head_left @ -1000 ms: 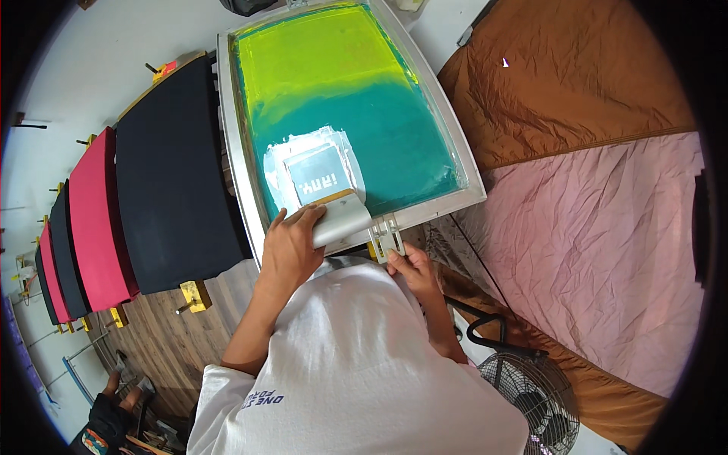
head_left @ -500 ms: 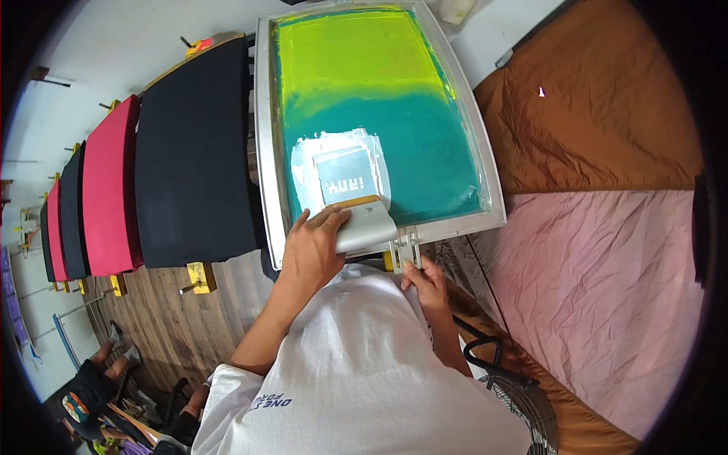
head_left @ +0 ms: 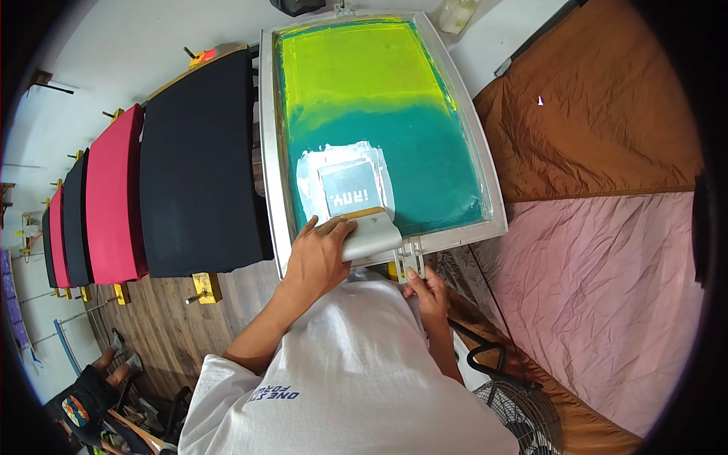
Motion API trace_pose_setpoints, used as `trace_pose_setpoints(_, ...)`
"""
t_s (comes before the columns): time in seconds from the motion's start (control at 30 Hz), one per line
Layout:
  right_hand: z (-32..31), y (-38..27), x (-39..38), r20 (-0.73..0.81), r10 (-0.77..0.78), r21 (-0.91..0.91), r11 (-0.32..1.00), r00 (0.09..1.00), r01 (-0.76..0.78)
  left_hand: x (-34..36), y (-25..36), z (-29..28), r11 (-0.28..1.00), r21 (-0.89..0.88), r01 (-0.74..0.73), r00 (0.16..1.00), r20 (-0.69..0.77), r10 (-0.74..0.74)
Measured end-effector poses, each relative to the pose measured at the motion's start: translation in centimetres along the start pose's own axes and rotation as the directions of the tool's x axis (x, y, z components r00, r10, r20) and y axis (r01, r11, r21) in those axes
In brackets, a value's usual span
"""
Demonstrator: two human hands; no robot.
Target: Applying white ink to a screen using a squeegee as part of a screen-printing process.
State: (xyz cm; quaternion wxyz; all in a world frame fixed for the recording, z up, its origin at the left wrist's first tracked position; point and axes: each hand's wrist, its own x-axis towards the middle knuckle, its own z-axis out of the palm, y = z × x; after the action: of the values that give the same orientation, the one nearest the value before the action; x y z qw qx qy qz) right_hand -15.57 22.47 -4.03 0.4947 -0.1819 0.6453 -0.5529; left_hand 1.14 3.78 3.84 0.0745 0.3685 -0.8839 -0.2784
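Observation:
A printing screen (head_left: 271, 152) in a pale metal frame lies in front of me, its mesh yellow-green at the far end and teal nearer. Close to its near left part, white ink (head_left: 311, 171) surrounds a grey square with small pale lettering. My left hand (head_left: 318, 254) is closed on a silver-handled squeegee (head_left: 373, 236), whose brown blade rests at the near side of that square. At the frame's near edge, my right hand (head_left: 429, 294) pinches a slotted metal bracket (head_left: 410, 262). The thumb shows against it; some fingertips are hidden.
To the left stand several padded boards, black (head_left: 201, 167) and pink (head_left: 114, 197), on yellow supports (head_left: 205, 288). Brown and pink fabric (head_left: 591, 303) hangs at right. A fan (head_left: 508, 402) stands near my right side. Another person (head_left: 80, 409) is at the lower left.
The screen and boards appear slightly lower in the picture, as the view has shifted. Both hands keep their hold, and the squeegee stays at about the same spot on the screen.

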Motion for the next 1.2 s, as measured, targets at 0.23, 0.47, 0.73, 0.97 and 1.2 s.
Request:
trace_pose_setpoints(0.23,-0.1,-0.7,0.0,0.021,-0.030,-0.188,0.982,0.999,0.033,0.2,-0.6,0.0,1.000,0.004,-0.023,1.000,0.014,0.023)
trace_pose_setpoints(0.47,-0.1,-0.5,0.0,0.018,-0.036,-0.172,0.984,0.999,0.038,0.2,-0.3,-0.3,1.000,-0.004,-0.017,1.000,0.016,0.017)
trace_pose_setpoints(0.73,-0.5,-0.7,-0.1,0.029,-0.020,-0.198,0.980,0.999,0.026,0.5,-0.2,-0.5,1.000,-0.007,0.003,1.000,0.028,-0.003)
trace_pose_setpoints(0.97,-1.6,-1.7,0.3,0.101,0.065,-0.324,0.946,0.993,-0.029,0.3,-0.8,1.3,0.999,-0.015,0.044,0.999,0.013,-0.044)
trace_pose_setpoints(1.2,-0.8,-11.0,0.9,0.273,-0.227,-0.846,0.406,0.935,0.346,1.2,-0.6,1.3,0.995,-0.035,0.095,0.995,-0.039,-0.096)
